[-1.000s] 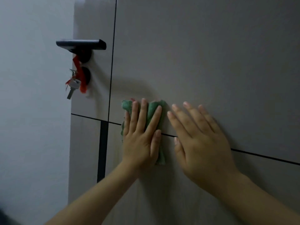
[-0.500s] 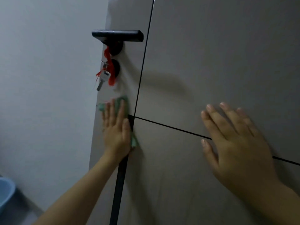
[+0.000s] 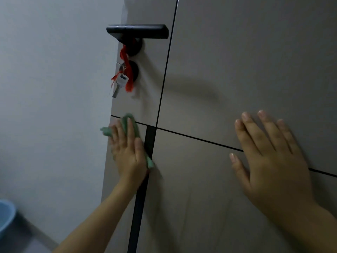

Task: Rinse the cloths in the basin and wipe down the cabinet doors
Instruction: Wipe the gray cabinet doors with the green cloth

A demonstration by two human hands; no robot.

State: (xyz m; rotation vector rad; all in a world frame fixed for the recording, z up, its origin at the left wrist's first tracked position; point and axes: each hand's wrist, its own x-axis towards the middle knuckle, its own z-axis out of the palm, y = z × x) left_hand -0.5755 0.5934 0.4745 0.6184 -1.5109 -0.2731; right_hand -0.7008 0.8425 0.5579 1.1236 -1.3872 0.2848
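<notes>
My left hand (image 3: 127, 152) presses a green cloth (image 3: 130, 123) flat against the grey door panel (image 3: 218, 70), near its left edge and just below the handle. The cloth pokes out above my fingers, to the left of them and under my palm at the lower right. The fingers lie straight on it. My right hand (image 3: 268, 157) rests flat on the panel further right, fingers spread, across a thin black groove. It holds nothing.
A black lever handle (image 3: 138, 31) sticks out above my left hand, with a key (image 3: 120, 83) on a red ribbon hanging under it. A pale wall (image 3: 51, 88) lies to the left. A blue basin (image 3: 5, 216) stands on the floor at the lower left.
My left hand has slid the cloth leftward across the panel, from beside my right hand to the door's left edge. The view has shifted left, bringing the basin into sight.
</notes>
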